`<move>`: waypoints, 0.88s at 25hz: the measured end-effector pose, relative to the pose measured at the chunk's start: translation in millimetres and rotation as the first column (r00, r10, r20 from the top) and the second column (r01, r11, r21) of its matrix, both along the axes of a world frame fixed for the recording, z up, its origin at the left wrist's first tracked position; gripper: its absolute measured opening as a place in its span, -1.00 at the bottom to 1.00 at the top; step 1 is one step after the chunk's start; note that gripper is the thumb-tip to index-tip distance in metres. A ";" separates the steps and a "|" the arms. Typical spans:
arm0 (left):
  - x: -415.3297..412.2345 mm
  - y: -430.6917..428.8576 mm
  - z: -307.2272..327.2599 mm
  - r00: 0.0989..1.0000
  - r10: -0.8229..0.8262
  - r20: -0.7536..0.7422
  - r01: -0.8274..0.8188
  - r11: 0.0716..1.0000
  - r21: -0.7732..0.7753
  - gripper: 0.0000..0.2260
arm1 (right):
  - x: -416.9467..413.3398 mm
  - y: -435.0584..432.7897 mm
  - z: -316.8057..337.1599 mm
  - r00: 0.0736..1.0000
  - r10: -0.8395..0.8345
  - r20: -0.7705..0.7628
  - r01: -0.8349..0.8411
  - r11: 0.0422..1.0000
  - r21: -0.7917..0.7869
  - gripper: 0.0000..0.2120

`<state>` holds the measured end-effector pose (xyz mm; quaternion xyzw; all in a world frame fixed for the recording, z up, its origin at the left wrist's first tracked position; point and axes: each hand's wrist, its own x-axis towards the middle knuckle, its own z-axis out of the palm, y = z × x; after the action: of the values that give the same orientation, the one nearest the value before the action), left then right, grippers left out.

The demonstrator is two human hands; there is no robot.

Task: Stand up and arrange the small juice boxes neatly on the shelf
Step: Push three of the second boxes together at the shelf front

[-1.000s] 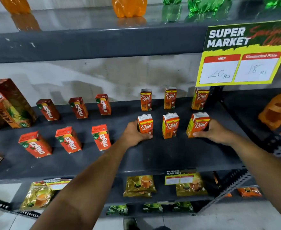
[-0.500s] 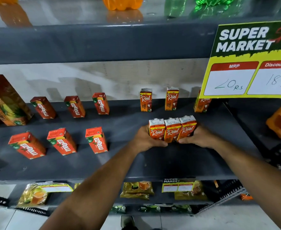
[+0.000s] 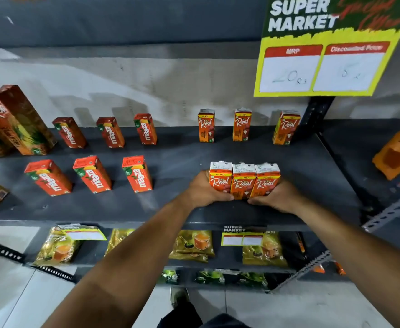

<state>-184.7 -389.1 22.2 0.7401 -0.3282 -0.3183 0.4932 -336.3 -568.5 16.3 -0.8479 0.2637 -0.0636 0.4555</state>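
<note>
Three small Real juice boxes [image 3: 243, 181] stand upright near the front edge of the grey shelf [image 3: 182, 209], toward its right end. They are pressed side by side, each one touching the next, with their labels facing the camera. The left hand [image 3: 202, 191] is closed against the left side of the group, its fingers wrapped around the left box. The right hand [image 3: 275, 196] is closed in the same way against the right side, so the three boxes are gripped together between both hands. The fingertips of the two hands nearly meet in front of the middle box, low at its base.

Along the back edge of the shelf, behind the held group, three more Real boxes [image 3: 241, 124] stand upright with gaps between them; the right one stands just beside the dark shelf post [image 3: 317, 112]. On the left half of the shelf, six Maaza boxes [image 3: 137, 174] stand in two rows of three, one row near the back edge and one nearer the front, all apart from each other. Two large Real cartons [image 3: 16, 121] stand at the back left corner. A yellow and green price sign [image 3: 326, 48] hangs from the shelf above, over the right end.
</note>
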 end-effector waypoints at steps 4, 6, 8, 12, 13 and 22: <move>-15.0 11.1 -1.7 0.999 -0.037 0.018 0.036 0.998 0.055 -0.40 | -16.2 10.2 -0.9 0.999 -0.003 0.054 0.003 1.000 0.016 -0.51; -20.2 12.6 -0.8 0.999 0.000 0.035 -0.003 0.996 0.086 -0.35 | -19.8 13.2 -0.4 0.998 -0.007 0.057 0.005 0.999 0.034 -0.50; -23.6 12.2 0.1 0.998 0.044 0.053 -0.049 0.994 0.098 -0.38 | -21.6 14.3 0.2 0.999 -0.004 0.051 0.002 0.999 0.042 -0.50; -32.7 14.8 -4.5 0.992 0.100 0.083 -0.110 0.985 0.130 -0.43 | -26.0 13.9 -2.6 0.999 0.023 0.045 -0.025 0.999 0.029 -0.53; -34.0 15.5 -5.6 0.990 0.109 0.090 -0.121 0.984 0.131 -0.44 | -26.9 13.5 -3.0 0.998 0.036 0.050 -0.037 0.999 0.022 -0.54; -37.1 18.2 -10.0 0.984 0.096 0.148 -0.119 0.980 0.159 -0.36 | -28.9 10.4 -5.4 0.994 0.089 0.065 -0.089 0.996 -0.014 -0.54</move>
<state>-221.8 -370.9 12.2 0.8160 -0.2935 -0.2649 0.4217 -365.2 -558.1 10.9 -0.8587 0.2101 -0.0726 0.4618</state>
